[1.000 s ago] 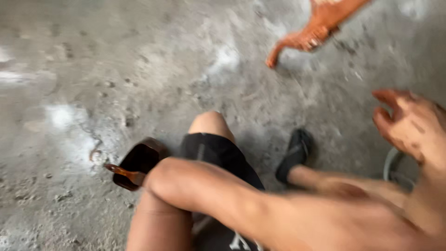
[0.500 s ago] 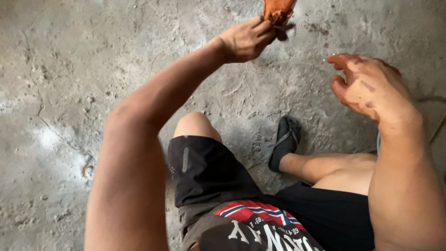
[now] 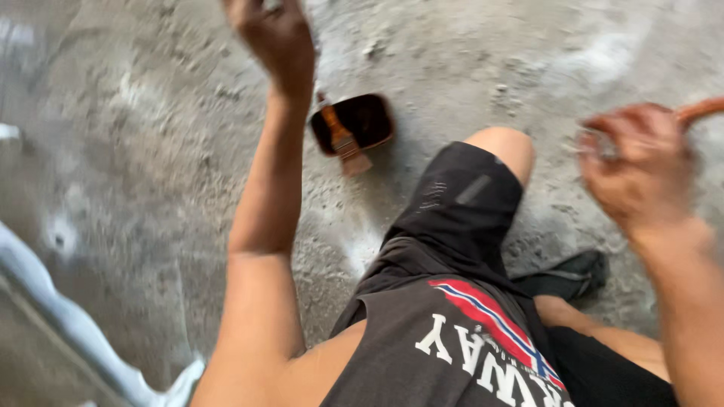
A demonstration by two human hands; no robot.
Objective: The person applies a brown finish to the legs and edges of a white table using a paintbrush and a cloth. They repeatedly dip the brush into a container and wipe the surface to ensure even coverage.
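**Both hands raised, paint tub back in view**

Since half a second ago the view has swung left: the left arm, which was stretched forward to an orange-brown piece, is now lifted nearer the camera, and the dark tub that had dropped out of sight shows again on the floor. The left hand point(image 3: 275, 41) is raised above the tub, blurred, fingers loosely curled; I cannot tell whether it pinches anything. The right hand point(image 3: 637, 177) is curled around the end of an orange-brown rod point(image 3: 701, 111) at the right edge, apparently gripping it, though motion blur hides the fingers.

The tub point(image 3: 362, 120) sits on the concrete floor point(image 3: 136, 188), just ahead of the person's bent knee point(image 3: 501, 147). A brush point(image 3: 341, 142) leans across its rim, bristles hanging over the near edge toward the floor.

The risks, as I judge them: the knee or a swinging forearm could knock the tub and spill it, since it stands close to both; the brush, balanced on the rim, could tip out and smear the concrete.
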